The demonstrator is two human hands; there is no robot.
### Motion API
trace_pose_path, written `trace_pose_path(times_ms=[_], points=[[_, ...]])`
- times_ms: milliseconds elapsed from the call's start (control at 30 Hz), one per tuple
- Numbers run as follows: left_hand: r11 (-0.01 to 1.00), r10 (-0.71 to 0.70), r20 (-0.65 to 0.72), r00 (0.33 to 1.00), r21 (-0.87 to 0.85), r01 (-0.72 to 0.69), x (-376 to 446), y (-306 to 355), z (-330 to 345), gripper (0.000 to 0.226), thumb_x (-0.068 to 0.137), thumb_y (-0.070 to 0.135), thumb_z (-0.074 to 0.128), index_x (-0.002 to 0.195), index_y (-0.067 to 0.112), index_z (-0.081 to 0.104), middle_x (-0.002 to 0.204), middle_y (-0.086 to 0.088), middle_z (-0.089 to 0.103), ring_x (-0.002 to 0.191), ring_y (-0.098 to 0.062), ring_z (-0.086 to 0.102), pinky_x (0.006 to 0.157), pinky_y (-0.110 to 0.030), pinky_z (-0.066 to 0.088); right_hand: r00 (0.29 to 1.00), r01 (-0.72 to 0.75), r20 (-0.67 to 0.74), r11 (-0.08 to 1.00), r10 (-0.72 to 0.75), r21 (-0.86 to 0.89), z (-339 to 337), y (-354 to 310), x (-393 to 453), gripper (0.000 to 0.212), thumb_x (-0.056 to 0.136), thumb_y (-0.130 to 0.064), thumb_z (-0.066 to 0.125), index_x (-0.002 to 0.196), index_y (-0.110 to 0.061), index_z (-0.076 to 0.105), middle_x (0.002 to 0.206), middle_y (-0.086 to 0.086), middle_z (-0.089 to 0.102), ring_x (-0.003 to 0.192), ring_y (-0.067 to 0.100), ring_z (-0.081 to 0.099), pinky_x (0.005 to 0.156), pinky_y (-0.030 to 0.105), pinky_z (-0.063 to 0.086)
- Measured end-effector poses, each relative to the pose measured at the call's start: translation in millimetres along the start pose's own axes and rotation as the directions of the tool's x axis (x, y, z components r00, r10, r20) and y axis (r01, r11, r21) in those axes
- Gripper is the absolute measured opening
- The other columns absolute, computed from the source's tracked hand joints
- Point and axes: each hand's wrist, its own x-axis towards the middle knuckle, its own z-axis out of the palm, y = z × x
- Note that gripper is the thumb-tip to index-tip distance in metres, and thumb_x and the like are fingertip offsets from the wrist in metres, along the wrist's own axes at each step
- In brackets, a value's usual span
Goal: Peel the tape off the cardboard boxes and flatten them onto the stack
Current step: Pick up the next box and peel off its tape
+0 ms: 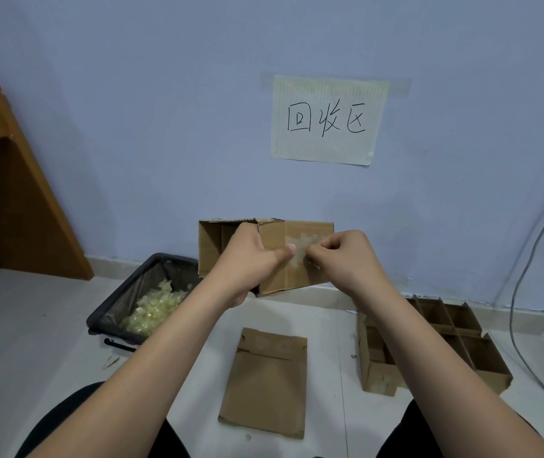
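I hold a small brown cardboard box (pixel 310 256) up in front of the wall, its open end turned left. My left hand (pixel 250 262) grips the box at its open end, thumb lying across the near face. A patch of clear tape (pixel 302 247) clings to that face. My right hand (pixel 349 256) pinches the tape's edge with curled fingers. On the floor below lies a flattened cardboard box (pixel 265 381), the stack.
A black bin (pixel 115 305) lined with a bag and holding balled-up tape sits on the floor at left. A partitioned cardboard tray (pixel 435 345) lies at right. Cables (pixel 521 282) hang on the right wall. A wooden desk (pixel 6 180) stands at far left.
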Motion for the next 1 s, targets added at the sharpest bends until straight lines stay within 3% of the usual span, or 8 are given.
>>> trace_pose_path(times_ms=[100,167,233,300,367,500,800,1000], points=[[0.998,-0.039,0.001,0.999,-0.044,0.039,-2.6,6.1,-3.0,0.039,0.083,0.025,0.077,0.087,-0.009,0.058,0.076,-0.010,0.055,0.070,-0.023,0.054,0.067,-0.039,0.049,0.996,0.040,-0.072,0.997,-0.045,-0.073,-4.7,2.6,2.3,0.023,0.079,-0.015,0.062,0.070,0.006,0.064,0.058,0.008,0.059,0.057,0.014,0.049,0.054,0.025,0.039],[0.995,-0.061,-0.017,0.998,-0.081,0.059,-2.9,8.5,-7.8,0.040,0.087,0.019,0.077,0.099,-0.016,0.061,0.085,-0.021,0.068,0.080,-0.032,0.069,0.080,-0.050,0.059,0.988,0.081,-0.122,0.993,-0.090,-0.082,-10.5,4.5,3.4,0.017,0.083,-0.015,0.061,0.075,-0.001,0.067,0.070,0.010,0.067,0.066,0.017,0.057,0.057,0.025,0.043],[0.989,-0.099,-0.015,0.995,-0.110,0.096,-3.0,10.6,-13.4,0.037,0.090,0.013,0.076,0.110,-0.015,0.063,0.102,-0.026,0.073,0.094,-0.036,0.074,0.090,-0.051,0.060,0.955,0.237,-0.161,0.967,-0.249,-0.092,-16.8,5.0,2.6,0.003,0.087,-0.018,0.065,0.088,-0.017,0.068,0.081,0.000,0.066,0.073,0.009,0.059,0.061,0.014,0.042],[0.979,-0.130,0.006,0.991,-0.156,0.130,-2.5,13.1,-19.2,0.021,0.091,0.008,0.074,0.108,-0.003,0.070,0.102,-0.017,0.077,0.093,-0.029,0.076,0.085,-0.044,0.062,0.873,0.454,-0.121,0.877,-0.473,-0.155,-20.8,5.0,1.7,0.017,0.089,-0.018,0.069,0.104,-0.026,0.070,0.094,-0.008,0.062,0.079,0.000,0.056,0.068,0.006,0.039],[0.967,-0.148,0.055,0.988,-0.202,0.156,-2.7,15.9,-24.8,0.015,0.091,0.006,0.073,0.105,0.004,0.073,0.100,-0.012,0.078,0.090,-0.025,0.077,0.076,-0.037,0.063,0.825,0.554,-0.039,0.819,-0.564,-0.149,-21.4,5.3,0.7,0.024,0.092,-0.020,0.069,0.113,-0.030,0.074,0.103,-0.010,0.059,0.086,-0.001,0.054,0.074,0.005,0.037],[0.963,-0.149,0.145,0.978,-0.204,0.177,-3.8,18.8,-39.3,0.013,0.092,0.005,0.070,0.104,0.009,0.073,0.096,-0.007,0.079,0.087,-0.018,0.077,0.069,-0.027,0.060,0.778,0.622,0.057,0.756,-0.625,-0.204,-14.6,5.3,-2.2,0.025,0.094,-0.026,0.068,0.115,-0.038,0.073,0.109,-0.012,0.050,0.104,0.007,0.048,0.086,0.009,0.033],[0.949,-0.199,0.213,0.957,-0.203,0.243,-2.8,17.3,-60.6,0.030,0.088,0.004,0.072,0.117,0.001,0.070,0.112,-0.015,0.076,0.093,-0.023,0.074,0.077,-0.030,0.062,0.768,0.639,0.083,0.754,-0.635,-0.153,-9.3,-4.1,-10.0,0.012,0.091,-0.018,0.072,0.096,-0.028,0.078,0.094,-0.012,0.059,0.088,0.000,0.053,0.074,0.007,0.036],[0.948,-0.189,0.237,0.953,-0.210,0.240,-4.8,18.4,-61.0,0.025,0.088,0.001,0.071,0.113,0.001,0.070,0.105,-0.013,0.077,0.087,-0.020,0.075,0.072,-0.027,0.061,0.793,0.609,0.126,0.783,-0.596,-0.130,-5.6,-6.2,-10.3,0.008,0.088,-0.017,0.074,0.087,-0.025,0.074,0.091,-0.011,0.062,0.084,0.003,0.055,0.074,0.008,0.037]])
